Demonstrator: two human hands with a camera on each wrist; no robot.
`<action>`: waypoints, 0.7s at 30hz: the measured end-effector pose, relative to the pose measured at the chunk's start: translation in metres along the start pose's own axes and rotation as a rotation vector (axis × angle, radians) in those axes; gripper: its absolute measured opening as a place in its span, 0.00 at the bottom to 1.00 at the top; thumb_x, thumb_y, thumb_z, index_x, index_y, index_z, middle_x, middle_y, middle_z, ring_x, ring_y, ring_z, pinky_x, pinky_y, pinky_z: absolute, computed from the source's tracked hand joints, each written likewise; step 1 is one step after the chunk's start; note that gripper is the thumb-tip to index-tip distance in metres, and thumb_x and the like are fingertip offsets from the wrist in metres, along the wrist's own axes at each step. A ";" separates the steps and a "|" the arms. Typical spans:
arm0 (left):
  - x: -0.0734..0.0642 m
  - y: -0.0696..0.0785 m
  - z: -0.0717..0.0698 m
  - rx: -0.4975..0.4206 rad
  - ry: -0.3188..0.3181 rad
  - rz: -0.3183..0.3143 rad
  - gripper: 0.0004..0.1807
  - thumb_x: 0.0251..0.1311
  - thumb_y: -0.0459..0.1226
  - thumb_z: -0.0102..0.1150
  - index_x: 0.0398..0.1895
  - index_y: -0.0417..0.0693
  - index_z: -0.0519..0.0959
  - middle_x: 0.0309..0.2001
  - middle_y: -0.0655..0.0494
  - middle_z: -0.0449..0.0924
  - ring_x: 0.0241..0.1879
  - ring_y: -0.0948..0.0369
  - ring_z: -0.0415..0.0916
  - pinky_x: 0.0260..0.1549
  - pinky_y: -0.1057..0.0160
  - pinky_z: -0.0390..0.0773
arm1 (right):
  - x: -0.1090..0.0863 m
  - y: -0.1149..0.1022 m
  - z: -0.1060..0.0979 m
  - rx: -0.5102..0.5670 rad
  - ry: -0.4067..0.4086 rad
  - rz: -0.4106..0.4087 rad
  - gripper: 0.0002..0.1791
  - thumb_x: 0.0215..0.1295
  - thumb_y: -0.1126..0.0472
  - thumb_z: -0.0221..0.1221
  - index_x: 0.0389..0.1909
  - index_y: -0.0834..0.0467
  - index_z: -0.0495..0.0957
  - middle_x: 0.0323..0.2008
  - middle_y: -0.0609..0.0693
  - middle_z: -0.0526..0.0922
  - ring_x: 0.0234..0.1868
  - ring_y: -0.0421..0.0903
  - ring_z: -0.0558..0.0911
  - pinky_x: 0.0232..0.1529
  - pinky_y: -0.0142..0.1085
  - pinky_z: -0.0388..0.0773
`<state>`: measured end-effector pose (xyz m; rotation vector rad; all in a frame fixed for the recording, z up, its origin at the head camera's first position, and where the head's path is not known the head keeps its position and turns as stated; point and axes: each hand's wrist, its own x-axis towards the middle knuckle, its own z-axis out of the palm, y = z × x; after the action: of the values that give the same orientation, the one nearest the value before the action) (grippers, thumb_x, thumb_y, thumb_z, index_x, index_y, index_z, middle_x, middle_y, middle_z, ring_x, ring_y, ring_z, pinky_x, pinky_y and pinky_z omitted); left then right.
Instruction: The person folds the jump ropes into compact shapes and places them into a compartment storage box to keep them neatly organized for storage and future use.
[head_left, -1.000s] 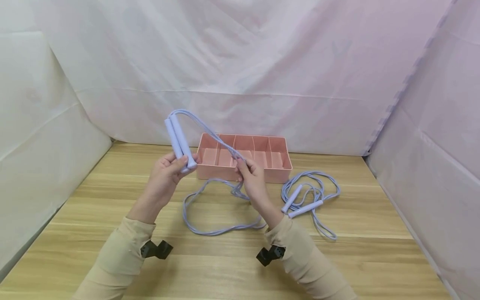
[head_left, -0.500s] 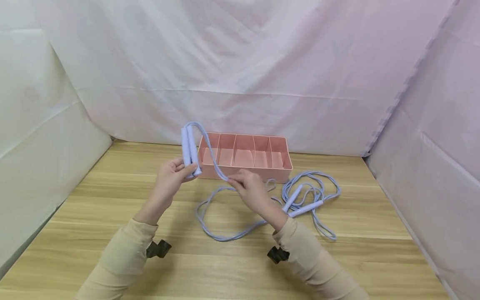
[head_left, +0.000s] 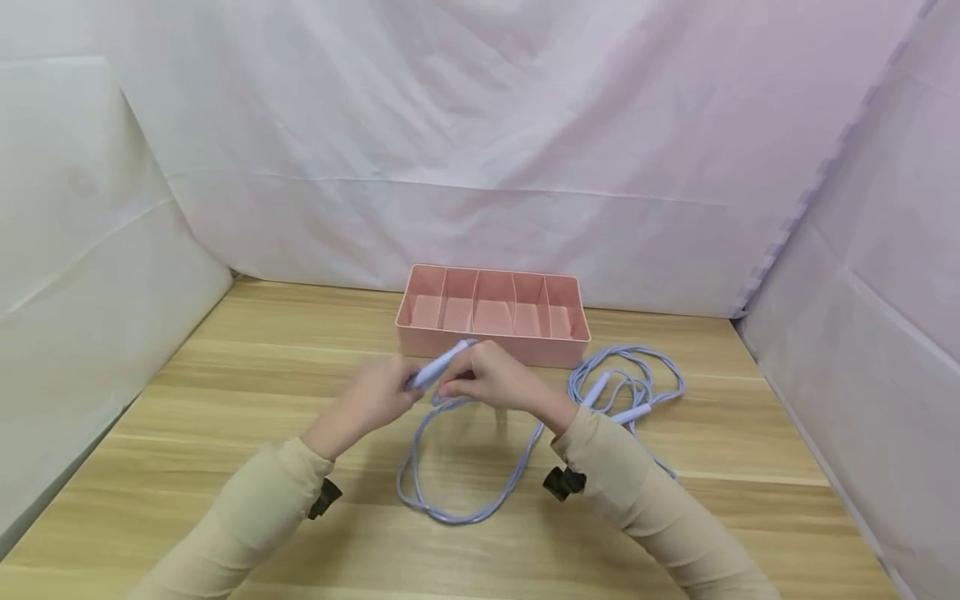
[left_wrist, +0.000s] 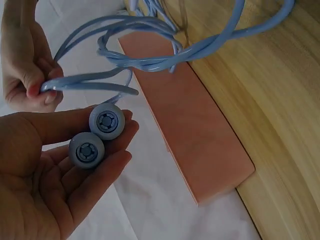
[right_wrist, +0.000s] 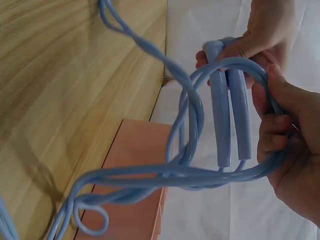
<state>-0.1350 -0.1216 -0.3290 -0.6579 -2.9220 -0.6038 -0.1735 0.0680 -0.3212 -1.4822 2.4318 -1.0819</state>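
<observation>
A light blue jump rope is between my hands. My left hand [head_left: 371,398] grips its two handles [right_wrist: 220,117] side by side; their round ends [left_wrist: 107,121] face the camera in the left wrist view. My right hand [head_left: 498,379] holds the doubled cord [right_wrist: 235,61] in curled fingers close to the handles, as the right wrist view shows. The cord bends into loops there, and the rest hangs to a long loop [head_left: 450,518] on the table in front of me. In the head view my right hand partly hides the handles.
Behind my hands stands a pink box [head_left: 536,350] split into several compartments. A second light blue jump rope lies loosely coiled on the wooden table to the right, one handle [head_left: 596,390] showing and my right forearm partly over it. White cloth [head_left: 337,233] encloses the back and sides.
The handles have come down and tilted over to the right, from upright to slanting. Both hands have drawn together, and the right hand now bunches cord beside the handles. The table loop has shifted nearer me.
</observation>
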 end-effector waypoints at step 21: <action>-0.008 -0.016 0.013 0.249 0.295 0.535 0.08 0.45 0.29 0.65 0.26 0.45 0.75 0.17 0.61 0.74 0.13 0.69 0.58 0.09 0.75 0.63 | 0.013 0.028 -0.023 0.286 -0.151 0.068 0.07 0.59 0.68 0.57 0.31 0.67 0.82 0.26 0.57 0.83 0.25 0.39 0.78 0.30 0.36 0.77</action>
<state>-0.1344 -0.1334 -0.3484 -1.1412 -2.3467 -0.2434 -0.2109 0.0770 -0.3177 -1.3284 2.1066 -1.1969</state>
